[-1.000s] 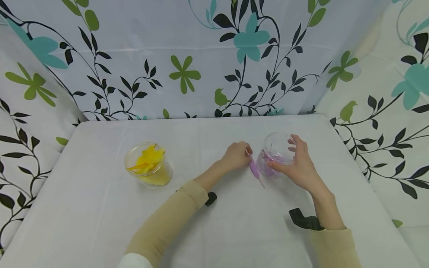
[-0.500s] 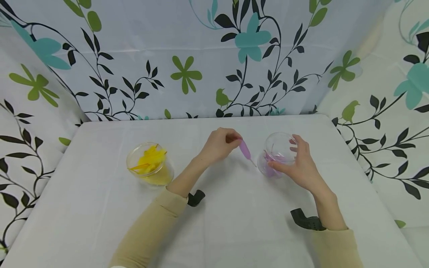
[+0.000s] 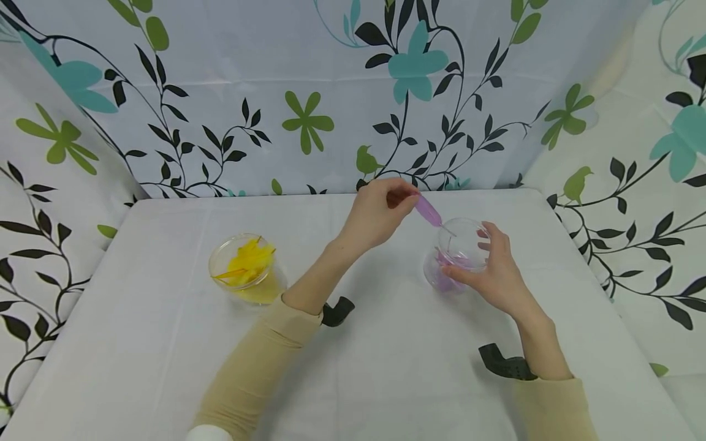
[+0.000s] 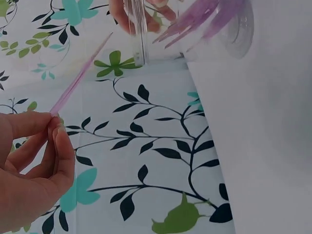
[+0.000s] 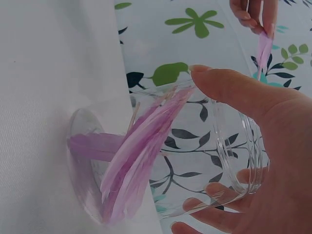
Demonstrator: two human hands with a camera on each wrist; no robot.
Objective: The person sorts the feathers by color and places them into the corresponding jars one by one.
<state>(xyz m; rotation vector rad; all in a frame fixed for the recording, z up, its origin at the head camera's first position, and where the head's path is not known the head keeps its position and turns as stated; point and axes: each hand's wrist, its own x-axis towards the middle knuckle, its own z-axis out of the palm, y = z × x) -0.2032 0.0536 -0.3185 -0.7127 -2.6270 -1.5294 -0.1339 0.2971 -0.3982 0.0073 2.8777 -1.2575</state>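
Note:
My left hand [image 3: 377, 211] pinches a purple feather [image 3: 428, 211] by its soft end, thumb against fingertips. The feather's bare quill points down toward the mouth of a clear jar [image 3: 460, 242]. In the left wrist view the feather [image 4: 78, 87] slants up from the fingertips, with the jar beyond it. My right hand [image 3: 493, 272] grips that jar near its rim, thumb on one side and fingers on the other. Inside the jar, several purple feathers [image 5: 141, 156] lean against the wall, as the right wrist view shows. The jar stands on the white table.
A second clear jar [image 3: 256, 288] at the left of the table holds yellow feathers [image 3: 248, 262]. White cloth covers the table [image 3: 165, 355]. A leaf-patterned curtain [image 3: 220, 92] hangs behind and at both sides. Black straps [image 3: 504, 362] hang at the wrists.
My left hand has lifted the purple feather off the table, drawn back left, then moved up and right to above the jar's rim. The right hand and jar have stayed in place.

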